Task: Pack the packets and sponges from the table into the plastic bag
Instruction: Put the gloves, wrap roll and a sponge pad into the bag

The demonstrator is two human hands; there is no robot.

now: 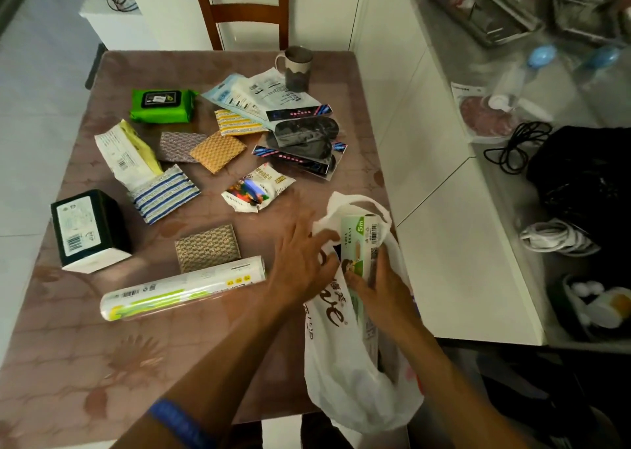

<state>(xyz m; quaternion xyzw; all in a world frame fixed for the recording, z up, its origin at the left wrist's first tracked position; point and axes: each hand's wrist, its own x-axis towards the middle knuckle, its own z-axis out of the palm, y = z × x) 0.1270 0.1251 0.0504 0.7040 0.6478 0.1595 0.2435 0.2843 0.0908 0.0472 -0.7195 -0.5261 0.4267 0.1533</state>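
A white plastic bag [345,377] lies at the table's right edge, its mouth facing away from me. My left hand [300,257] grips the bag's rim. My right hand [382,288] holds a green-and-white roll [362,240] that sticks halfway out of the bag's mouth. On the table lie a second long roll [181,290], a brown sponge [207,247], a blue-striped sponge [165,194], an orange sponge [217,151], a snack packet [257,187], a green wipes packet [162,105] and a black box [88,230].
A mug [296,68] stands at the table's far edge beside flat white and black packets [300,141]. A wooden chair [244,8] is behind the table. A white counter [461,244] with cables and clutter runs along the right.
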